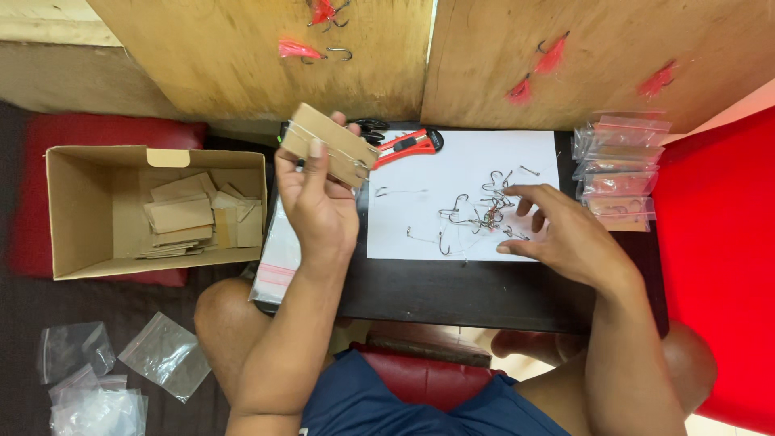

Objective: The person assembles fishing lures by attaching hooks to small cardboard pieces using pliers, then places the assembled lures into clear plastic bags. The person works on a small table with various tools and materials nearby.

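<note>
While the left hand (319,206) is raised above the near-left edge of the dark worktop (452,291), its fingers are clamped on a small cardboard card (329,145), thumb across the front face and the other fingertips behind the card's far edge. A thin line appears to be wound around the card, which is tilted with its long side running from 10 to 4 o'clock.

At 3 o'clock from that hand, the right hand (565,234) rests palm down on a white paper sheet (452,173) spread on the worktop. Its fingers are spread apart and hold nothing, the tips touching a loose pile of metal fish hooks (483,211) with fine line tangled among them.

A red utility knife (408,145) lies at the sheet's 11 o'clock corner, just beside the held card. A stack of small clear zip bags (617,165) sits at 3 o'clock from the sheet, beside a red cushion (714,258).

At 9 o'clock from the left hand an open cardboard box (81,210) holds more cardboard pieces (198,214). Empty clear bags (121,371) lie on the floor at 7 o'clock. Along the 12 o'clock side, plywood boards (500,56) carry hooks with red feathers (297,50).
</note>
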